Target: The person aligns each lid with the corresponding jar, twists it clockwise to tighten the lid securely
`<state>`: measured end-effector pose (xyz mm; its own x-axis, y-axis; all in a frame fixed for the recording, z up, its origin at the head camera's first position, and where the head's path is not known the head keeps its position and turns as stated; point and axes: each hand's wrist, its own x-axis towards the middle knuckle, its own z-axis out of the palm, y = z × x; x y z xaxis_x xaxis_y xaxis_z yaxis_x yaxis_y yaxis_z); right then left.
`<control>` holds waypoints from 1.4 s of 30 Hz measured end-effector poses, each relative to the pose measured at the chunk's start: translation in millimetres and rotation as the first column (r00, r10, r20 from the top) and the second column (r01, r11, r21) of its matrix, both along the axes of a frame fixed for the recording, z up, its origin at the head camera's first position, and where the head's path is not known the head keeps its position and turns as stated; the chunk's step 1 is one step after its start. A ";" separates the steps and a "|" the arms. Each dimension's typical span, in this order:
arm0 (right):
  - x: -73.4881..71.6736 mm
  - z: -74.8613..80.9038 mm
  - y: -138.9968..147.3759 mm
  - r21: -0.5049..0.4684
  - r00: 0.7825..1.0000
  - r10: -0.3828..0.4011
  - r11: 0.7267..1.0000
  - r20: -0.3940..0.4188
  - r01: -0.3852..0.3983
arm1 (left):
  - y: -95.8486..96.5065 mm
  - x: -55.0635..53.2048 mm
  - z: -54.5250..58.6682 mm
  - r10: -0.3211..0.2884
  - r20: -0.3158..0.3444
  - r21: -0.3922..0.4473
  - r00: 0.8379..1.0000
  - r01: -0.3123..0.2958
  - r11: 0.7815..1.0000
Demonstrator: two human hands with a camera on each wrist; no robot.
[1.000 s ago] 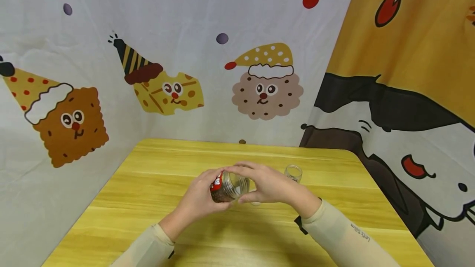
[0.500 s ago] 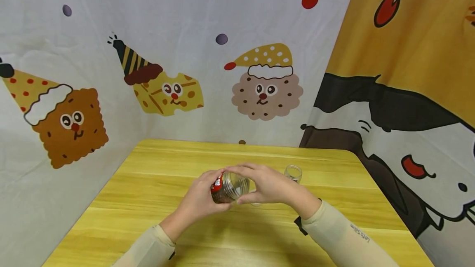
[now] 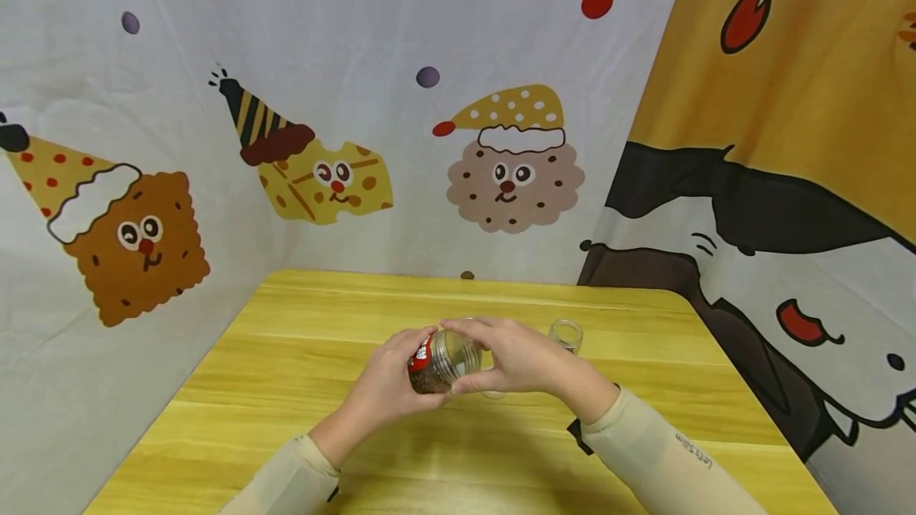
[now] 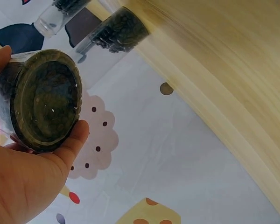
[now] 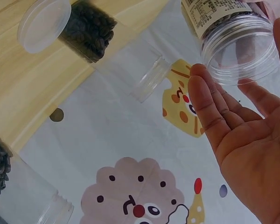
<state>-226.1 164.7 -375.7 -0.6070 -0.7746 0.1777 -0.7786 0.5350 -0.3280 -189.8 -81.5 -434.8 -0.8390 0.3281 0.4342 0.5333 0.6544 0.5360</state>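
Note:
A clear jar (image 3: 432, 369) with a red label and dark, seed-like contents is held tilted on its side above the table. My left hand (image 3: 390, 376) grips it round the body near its base, and the dark bottom faces the left wrist view. Its uncapped, threaded mouth points right, toward my right hand (image 3: 504, 356). That hand's fingers curve over the top of the rim, with the thumb below it. In the right wrist view, the jar's cream printed label (image 5: 214, 14) shows above the mouth, and the right fingertips (image 5: 198, 72) sit right at the rim.
An uncapped clear jar (image 3: 566, 332) stands on the wooden table (image 3: 322, 316), right of my hands. Two clear jars part-filled with dark seeds (image 4: 119, 30) show in the wrist views. A translucent white lid (image 5: 43, 23) lies near one. A printed cloth (image 3: 401, 22) hangs behind the table.
The right fingertips have shifted very slightly to the right along the rim. The jar has moved a touch to the right and stays tilted in the left hand.

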 end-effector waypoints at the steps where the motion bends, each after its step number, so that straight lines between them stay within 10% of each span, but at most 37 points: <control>1: 0.0 -0.2 -0.2 0.001 1.000 -0.004 1.000 0.004 0.004 | -0.2 0.1 -0.2 -0.001 0.000 -0.001 1.000 0.001 1.000; 23: 1.9 0.7 -3.6 0.034 0.995 -0.090 0.995 0.038 0.089 | -3.0 -1.7 -2.3 -0.001 0.032 0.038 0.999 0.000 0.999; 30: -0.2 1.6 1.3 0.025 0.997 0.016 1.000 -0.075 -0.014 | -6.1 -5.1 -1.5 0.000 0.030 0.040 1.000 -0.001 0.999; 42: -1.5 3.3 -3.5 0.036 0.998 0.057 0.998 -0.033 -0.056 | -7.8 -5.1 -0.6 -0.015 0.038 0.015 0.999 0.014 1.000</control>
